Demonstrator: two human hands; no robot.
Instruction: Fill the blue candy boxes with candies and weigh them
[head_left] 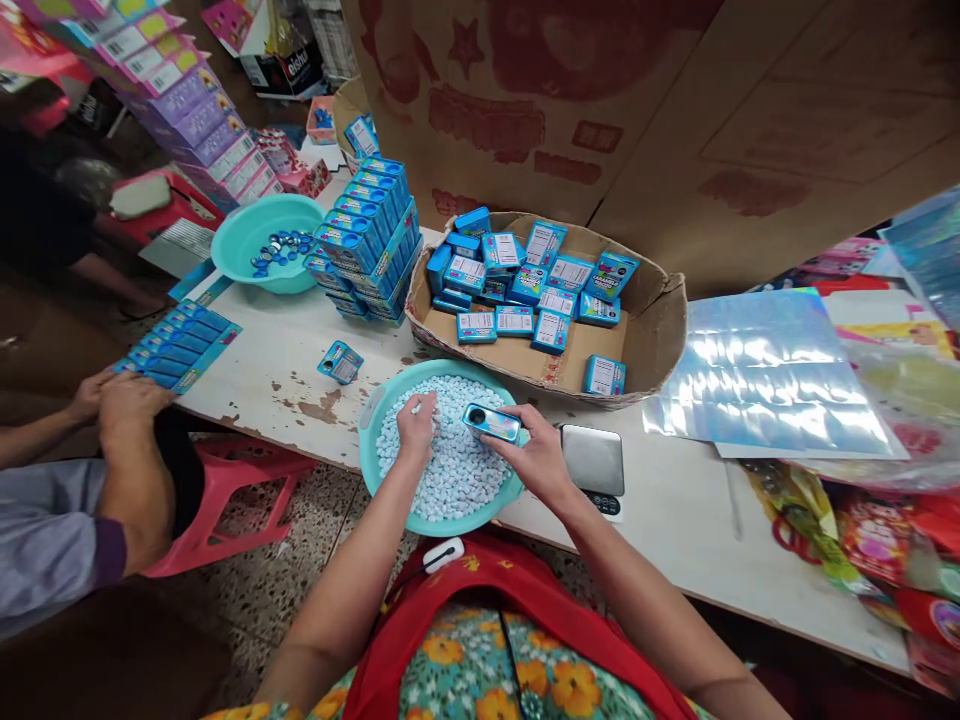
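My left hand (417, 424) is pinched on small white candies, resting in a teal basin (369, 432) full of pale blue-white candies (457, 470). My right hand (529, 455) holds a small blue tin (491, 422) with a round hole at one end, just above the basin's right side. Behind the basin a cardboard tray (660, 320) holds several blue boxes (551, 328).
A stack of blue boxes (369, 235) and a second teal basin (247, 245) with small dark pieces stand at the left. A small scale (592, 462) sits right of my hand. Another person's hands (112, 398) rest on a blue strip (180, 345). Shiny foil sheets (772, 375) lie at right.
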